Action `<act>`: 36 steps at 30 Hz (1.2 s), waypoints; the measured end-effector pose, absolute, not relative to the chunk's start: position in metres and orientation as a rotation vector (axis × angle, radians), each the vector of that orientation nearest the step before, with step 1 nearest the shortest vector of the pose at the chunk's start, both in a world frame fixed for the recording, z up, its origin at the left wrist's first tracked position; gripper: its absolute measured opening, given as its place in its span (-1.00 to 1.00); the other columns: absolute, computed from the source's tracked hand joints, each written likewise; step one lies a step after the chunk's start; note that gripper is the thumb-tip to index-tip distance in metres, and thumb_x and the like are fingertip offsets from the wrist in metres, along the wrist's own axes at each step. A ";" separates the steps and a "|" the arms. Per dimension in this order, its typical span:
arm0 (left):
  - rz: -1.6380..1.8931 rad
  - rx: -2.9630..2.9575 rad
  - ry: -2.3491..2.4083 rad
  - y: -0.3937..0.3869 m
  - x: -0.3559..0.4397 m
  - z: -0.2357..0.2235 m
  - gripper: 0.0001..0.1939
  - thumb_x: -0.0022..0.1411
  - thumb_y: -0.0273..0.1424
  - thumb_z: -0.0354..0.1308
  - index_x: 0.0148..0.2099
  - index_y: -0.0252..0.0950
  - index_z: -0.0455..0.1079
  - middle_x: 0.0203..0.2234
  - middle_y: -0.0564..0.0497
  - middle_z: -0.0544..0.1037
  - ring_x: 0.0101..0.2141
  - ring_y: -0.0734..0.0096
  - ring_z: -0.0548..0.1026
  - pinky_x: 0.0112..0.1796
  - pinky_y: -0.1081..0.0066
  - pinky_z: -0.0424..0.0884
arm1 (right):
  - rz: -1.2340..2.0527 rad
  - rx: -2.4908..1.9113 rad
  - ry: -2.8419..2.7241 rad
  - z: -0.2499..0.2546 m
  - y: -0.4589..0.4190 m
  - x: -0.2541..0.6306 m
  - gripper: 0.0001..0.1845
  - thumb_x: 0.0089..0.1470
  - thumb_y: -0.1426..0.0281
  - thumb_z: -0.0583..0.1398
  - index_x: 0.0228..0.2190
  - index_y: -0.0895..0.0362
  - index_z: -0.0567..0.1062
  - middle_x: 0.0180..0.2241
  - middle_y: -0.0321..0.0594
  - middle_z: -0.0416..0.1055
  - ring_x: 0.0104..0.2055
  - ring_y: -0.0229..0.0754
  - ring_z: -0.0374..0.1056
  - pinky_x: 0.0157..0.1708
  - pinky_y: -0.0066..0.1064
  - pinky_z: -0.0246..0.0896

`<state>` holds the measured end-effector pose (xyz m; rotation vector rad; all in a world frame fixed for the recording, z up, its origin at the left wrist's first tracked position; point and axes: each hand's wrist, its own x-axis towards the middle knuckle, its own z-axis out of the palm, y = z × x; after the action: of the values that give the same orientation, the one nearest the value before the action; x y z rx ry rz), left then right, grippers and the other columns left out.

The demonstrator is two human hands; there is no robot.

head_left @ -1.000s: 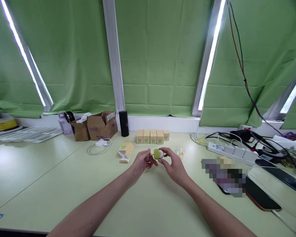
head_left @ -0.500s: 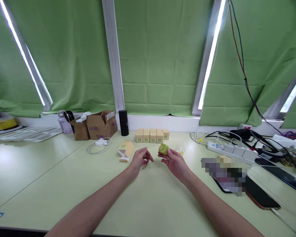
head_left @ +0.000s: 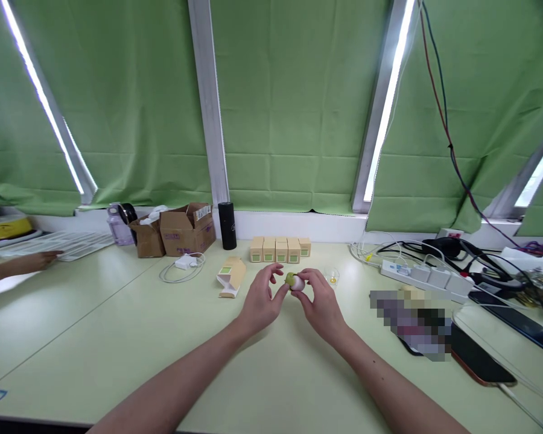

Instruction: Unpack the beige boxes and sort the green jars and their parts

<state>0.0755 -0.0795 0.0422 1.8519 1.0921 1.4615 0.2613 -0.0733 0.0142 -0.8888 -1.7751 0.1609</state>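
Green blinds (head_left: 298,108) are hanging behind a pale table (head_left: 108,337). Small green-and-white piece (head_left: 296,281) is being held up between both hands, over the table's middle, in front of a row of small boxes (head_left: 280,250).

Right hand (head_left: 322,305): thumb and forefinger are pinching the white end. Left hand (head_left: 261,299): grip is spreading, forefinger arching above and apart, thumb tip lying at the green end; touching or just short, cannot tell.

Key relation: the piece is lying directly between the two grips, its green-to-white line running roughly crosswise, green facing left. Form is compact; true long axis cannot be told. Right is nearer, being in contact; left thumb is coming close second, green end sitting within its open curve.

Nearby: opened carton (head_left: 231,276) is lying left of the hands, clear packaging (head_left: 332,276) just beyond the right. Another person's hand (head_left: 43,260) is reaching in far left, well apart.
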 end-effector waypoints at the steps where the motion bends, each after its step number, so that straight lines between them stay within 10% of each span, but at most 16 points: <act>1: 1.440 1.876 1.075 -0.082 0.077 0.043 -0.58 0.25 -0.21 0.28 0.13 -0.16 0.43 -0.03 -0.16 0.52 -0.22 0.22 0.46 -0.39 0.35 0.39 | 0.101 -0.879 -1.809 0.014 -0.074 0.261 -0.77 0.28 0.38 0.17 -0.03 0.01 0.42 -0.02 -0.04 0.46 -0.01 0.05 0.44 -0.07 -0.04 0.44; 36: 1.367 2.203 0.984 -0.077 0.077 0.030 -0.74 0.43 -0.37 0.05 0.09 -0.23 0.44 0.00 -0.17 0.55 -0.10 0.24 0.59 -0.24 0.30 0.68 | -0.490 -0.904 -2.098 0.020 -0.080 0.256 -0.71 0.35 0.53 0.04 0.06 0.13 0.35 -0.12 -0.02 0.46 -0.21 -0.04 0.43 -0.27 -0.22 0.37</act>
<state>0.0770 -0.0765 0.0299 2.2027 0.9836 1.3675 0.2560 -0.0798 0.0198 -0.9039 -2.0980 -0.4896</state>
